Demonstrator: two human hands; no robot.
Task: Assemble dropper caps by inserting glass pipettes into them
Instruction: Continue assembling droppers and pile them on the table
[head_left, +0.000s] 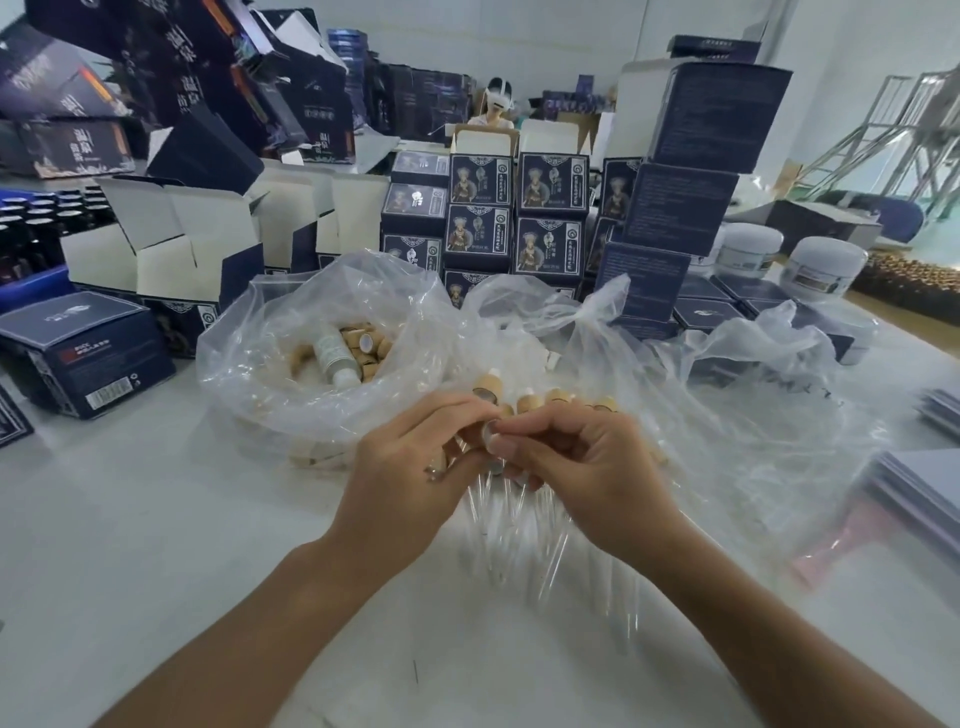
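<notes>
My left hand (410, 462) and my right hand (576, 462) meet over the middle of the white table. Between the fingertips of both sits a wood-coloured dropper cap (494, 427), pinched from each side. Several clear glass pipettes (524, 540) lie on the table just below my hands. Behind my fingers, several more caps with white bulbs (530, 397) rest on a clear plastic sheet. A clear plastic bag (291, 374) at the left holds many loose wooden caps (363, 345) and a white bottle (332, 358).
Stacks of dark blue printed boxes (519, 218) rise behind the bags, with open white-lined cartons (171, 244) at the left. White jars (826, 267) stand at the right, flat sheets (924, 488) near the right edge. A person sits at the far side.
</notes>
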